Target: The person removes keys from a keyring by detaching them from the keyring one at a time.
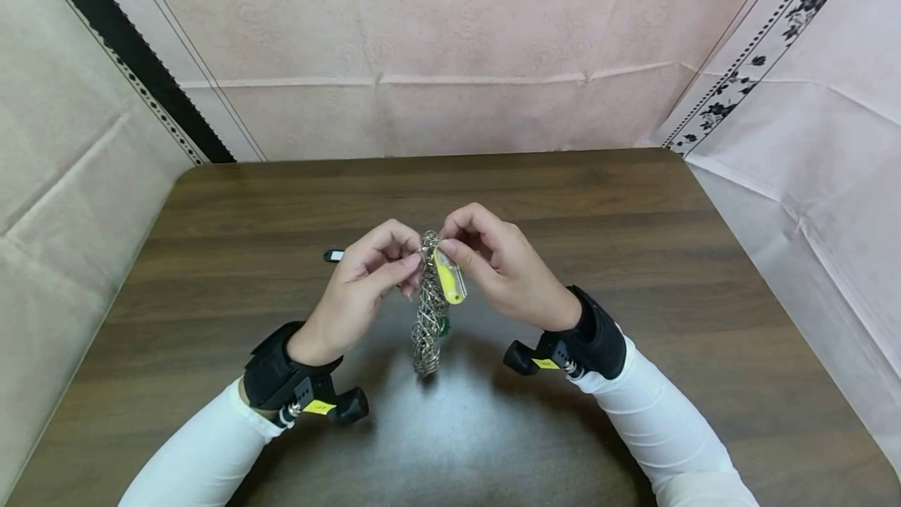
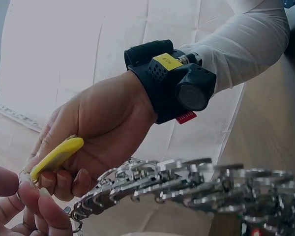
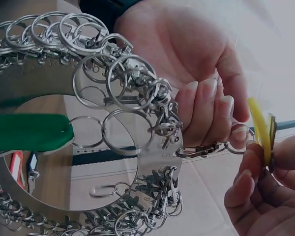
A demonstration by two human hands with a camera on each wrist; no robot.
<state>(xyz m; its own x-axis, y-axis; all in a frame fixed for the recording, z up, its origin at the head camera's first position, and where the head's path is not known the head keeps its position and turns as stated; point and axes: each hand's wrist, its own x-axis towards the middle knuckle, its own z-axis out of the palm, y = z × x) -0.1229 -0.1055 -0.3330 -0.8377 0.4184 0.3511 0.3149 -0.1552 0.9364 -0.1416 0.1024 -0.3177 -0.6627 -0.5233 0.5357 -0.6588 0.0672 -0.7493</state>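
Note:
A round metal key holder (image 3: 160,155), its rim crowded with small rings and snap hooks, hangs edge-on between the hands. My left hand (image 1: 376,272) pinches a snap hook (image 3: 201,150) at its top edge. On the other side, my right hand (image 1: 507,272) pinches the ring end of a yellow key tag (image 1: 449,278); metal keys hang against this tag. From the holder's own rings a green key tag (image 3: 32,132) dangles. Fingertips of both hands meet closely around the small ring, partly hiding it.
Behind my left hand a black key tag (image 1: 333,256) with a white label lies on the wooden table (image 1: 267,202). Through the holder's opening a red tag (image 3: 16,169) shows beside the black one. Pale cloth walls (image 1: 450,37) enclose the table's back and sides.

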